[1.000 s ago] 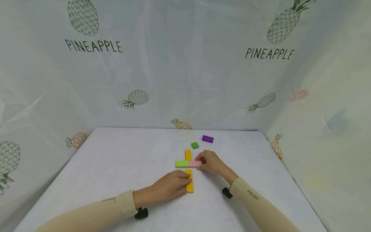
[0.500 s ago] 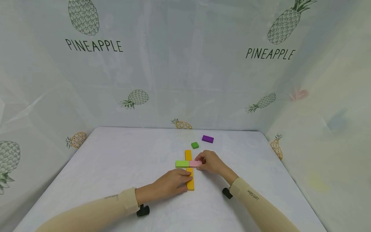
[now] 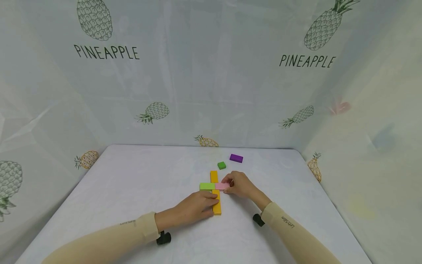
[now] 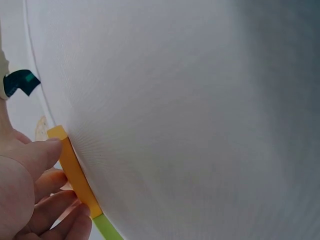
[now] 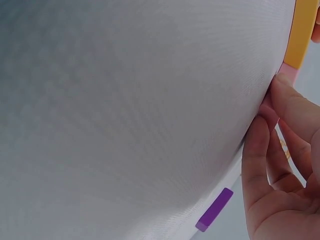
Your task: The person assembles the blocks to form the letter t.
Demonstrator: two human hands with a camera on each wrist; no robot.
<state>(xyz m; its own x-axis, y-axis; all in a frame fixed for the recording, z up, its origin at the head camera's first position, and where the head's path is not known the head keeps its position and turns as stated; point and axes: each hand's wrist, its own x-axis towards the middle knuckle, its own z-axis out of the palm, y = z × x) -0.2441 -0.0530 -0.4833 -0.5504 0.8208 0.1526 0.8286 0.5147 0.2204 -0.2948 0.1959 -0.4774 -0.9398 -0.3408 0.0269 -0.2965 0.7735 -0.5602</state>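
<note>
At centre of the white surface (image 3: 148, 179), left grip (image 3: 192, 206) holds near orange rectangular block (image 3: 217, 209) against pink rectangular block (image 3: 219, 186), pinched by right grip (image 3: 241, 184); likely alignment step, next probably calling for gentle release.

Over on the far side, the pale backdrop (image 3: 211, 77) says PINEAPPLE twice, in thin dark capitals that look hand-drawn: one word (image 3: 106, 52) at the left, under a large pineapple drawing (image 3: 95, 20), and its twin (image 3: 307, 61) at the right, beneath another, tilted drawing (image 3: 322, 29). Nearer to me, the right sleeve (image 3: 303, 238) carries small dark lettering (image 3: 288, 222) near the cuff, which I read as "Let'sSlim". The left sleeve (image 3: 105, 242) has a small printed line (image 3: 128, 222) too, running along the forearm, but it's too faint and blurry to make out.
</note>
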